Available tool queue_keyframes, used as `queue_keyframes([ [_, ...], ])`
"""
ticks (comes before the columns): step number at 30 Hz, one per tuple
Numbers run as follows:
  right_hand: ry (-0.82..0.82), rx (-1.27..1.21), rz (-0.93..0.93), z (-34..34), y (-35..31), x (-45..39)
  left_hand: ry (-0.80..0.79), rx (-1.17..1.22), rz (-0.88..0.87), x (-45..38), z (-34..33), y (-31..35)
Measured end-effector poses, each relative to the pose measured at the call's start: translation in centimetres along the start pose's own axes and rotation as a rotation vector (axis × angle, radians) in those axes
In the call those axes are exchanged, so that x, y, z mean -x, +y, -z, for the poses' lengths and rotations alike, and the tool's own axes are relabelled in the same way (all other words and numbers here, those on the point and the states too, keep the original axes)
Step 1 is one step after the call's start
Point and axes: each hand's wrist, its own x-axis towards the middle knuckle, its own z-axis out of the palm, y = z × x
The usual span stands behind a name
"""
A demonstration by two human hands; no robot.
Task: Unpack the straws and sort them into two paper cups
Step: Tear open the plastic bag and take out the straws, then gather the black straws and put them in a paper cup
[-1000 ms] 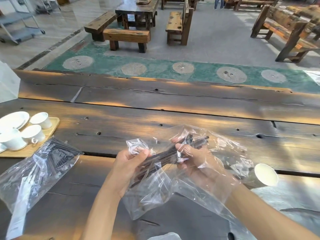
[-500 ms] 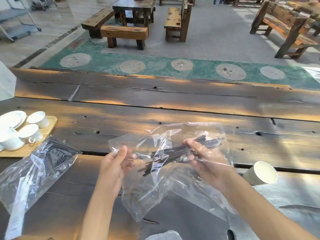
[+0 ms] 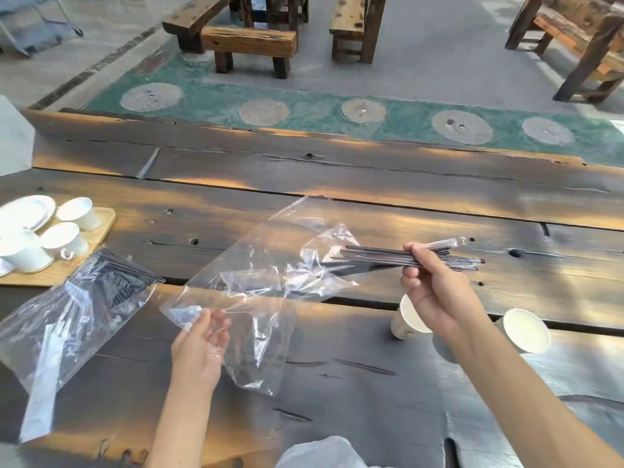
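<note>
Two paper cups stand on a dark wooden surface [image 3: 337, 383]: a near cup [image 3: 407, 320], partly hidden behind the right wrist, and a far cup [image 3: 525, 329] to its right. Two clear plastic bags are in view. The right hand [image 3: 435, 285], raised above the cups, has its grip closed around one bundle of dark straws [image 3: 378, 256] lying level, their left ends at the mouth of the emptied bag [image 3: 263, 285]. The left hand [image 3: 202, 342], palm up, pinches that bag's lower corner. A second bag [image 3: 77, 312], full of straws, lies at left beside a wooden tray [image 3: 98, 234] with three white mugs [image 3: 64, 238].
</note>
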Motion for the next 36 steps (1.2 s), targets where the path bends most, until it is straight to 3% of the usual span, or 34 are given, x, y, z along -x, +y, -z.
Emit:
queue_keyframes([
  [10,0.037,-0.213,-0.052,-0.1,2.6,-3.0,0.293,0.209,0.159,-2.6,5.0,-4.5],
  [14,0.02,-0.192,-0.114,0.0,3.9,-3.6,0.371,0.222,0.174,-3.3,6.2,-5.2],
  [20,-0.026,0.019,-0.287,0.2,6.4,-3.7,0.437,0.068,0.157,-4.1,6.4,-6.1],
  [24,-0.046,0.184,-0.339,1.1,8.1,-4.5,0.577,0.131,0.141,-4.4,6.7,-6.1],
  [28,-0.027,0.507,-0.372,3.1,10.6,-6.5,0.6,0.132,0.184,-5.4,8.3,-6.8],
  [34,0.058,1.069,-0.416,6.6,14.6,-9.5,0.757,0.019,0.041,-5.8,8.2,-7.4],
  [36,0.107,1.142,-0.424,7.6,15.5,-10.0,0.801,-0.018,-0.021,-6.8,8.9,-7.8],
])
